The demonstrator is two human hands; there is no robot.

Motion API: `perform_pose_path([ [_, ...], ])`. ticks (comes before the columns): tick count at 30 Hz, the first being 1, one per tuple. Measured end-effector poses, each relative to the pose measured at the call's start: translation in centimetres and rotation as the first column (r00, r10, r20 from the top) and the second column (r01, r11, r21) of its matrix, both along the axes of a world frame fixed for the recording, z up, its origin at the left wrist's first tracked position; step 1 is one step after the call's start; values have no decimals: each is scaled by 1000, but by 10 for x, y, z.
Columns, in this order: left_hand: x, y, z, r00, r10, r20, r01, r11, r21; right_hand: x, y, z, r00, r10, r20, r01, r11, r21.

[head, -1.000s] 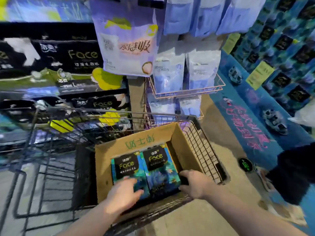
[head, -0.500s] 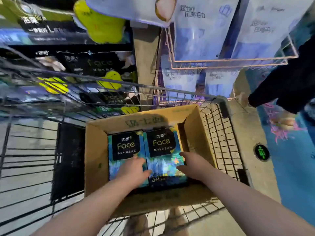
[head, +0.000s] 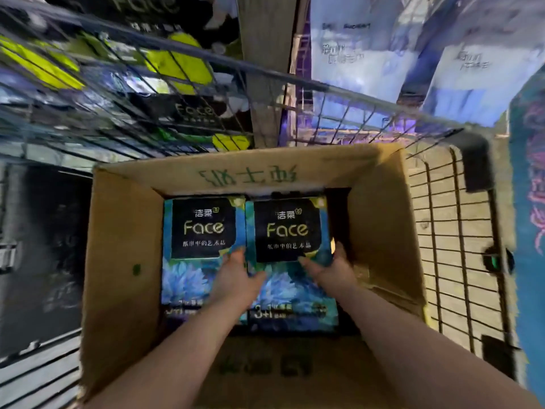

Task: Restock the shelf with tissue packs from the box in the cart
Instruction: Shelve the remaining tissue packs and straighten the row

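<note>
1. Shelved packs (head: 191, 110): visible through the wire, beyond both grips. This is where the stock goes.
2. Wire cart (head: 442, 231): surrounds both grips and carries the box.
3. Cardboard box (head: 124, 246): open-topped. Its right wall stands just outboard of the right grip.
4. Tissue packs: 2 lie flat, touching side by side. The left pack (head: 203, 228) sits outboard of the left grip. The right pack (head: 287, 228) lies between the 2 grips.
5. Left grip (head: 236, 281): released. Its fingers lie straight on the seam between the 2 packs, closed round nothing.
6. Right grip (head: 333, 270): grasping the right pack, thumb on its face and fingers down its outer edge.

CAUTION: The seam appears tight. If the left fingers fail to enter it, the lift depends on 1 edge hold, and the film-wrapped pack may tilt and slip. Friction may also drag the left pack upward. The narrow gap at the right wall may trap the fingers.
</note>
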State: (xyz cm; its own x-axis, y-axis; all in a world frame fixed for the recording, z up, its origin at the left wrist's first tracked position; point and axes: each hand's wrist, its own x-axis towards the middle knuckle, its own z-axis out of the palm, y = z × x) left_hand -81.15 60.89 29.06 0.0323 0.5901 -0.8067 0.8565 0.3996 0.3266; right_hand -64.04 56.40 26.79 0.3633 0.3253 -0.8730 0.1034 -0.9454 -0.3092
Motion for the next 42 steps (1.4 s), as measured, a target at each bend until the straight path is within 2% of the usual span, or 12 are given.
perform_pose_path([
  [6, -6, -2, -17, 1000, 10, 14, -12, 995, 102, 2, -10, -17, 968, -179, -177, 191, 980, 49],
  [11, -4, -4, -19, 999, -30, -17, 33, 989, 146, 12, -15, -16, 965, -161, -205, 185, 978, 100],
  [15, 5, -8, -20, 989, -127, -77, 135, 986, 100, 17, -16, -12, 964, -156, -214, 182, 977, 111],
  [17, 7, -9, -22, 990, -127, -63, 132, 988, 86, 18, -17, -11, 956, -179, -233, 210, 971, 115],
  [21, 6, -11, -16, 997, 48, 59, -52, 997, 65, 13, -21, -4, 946, -225, -235, 256, 960, 109],
  [25, 4, -20, 15, 944, 248, 219, -243, 969, -51, 5, -24, 21, 938, -239, -251, 277, 952, 127],
  [28, 0, -23, 42, 916, 303, 264, -294, 953, -72, -1, -22, 50, 934, -217, -283, 271, 948, 169],
  [31, -9, -21, 71, 913, 320, 254, -322, 946, -34, -6, -17, 83, 951, -156, -268, 220, 947, 232],
  [36, -29, -21, 132, 878, 354, 324, -402, 910, 96, -15, -5, 146, 949, 12, -314, 95, 941, 325],
  [42, -59, -25, 199, 784, 461, 416, -580, 783, 225, -40, 24, 202, 952, 202, -231, -56, 855, 516],
])
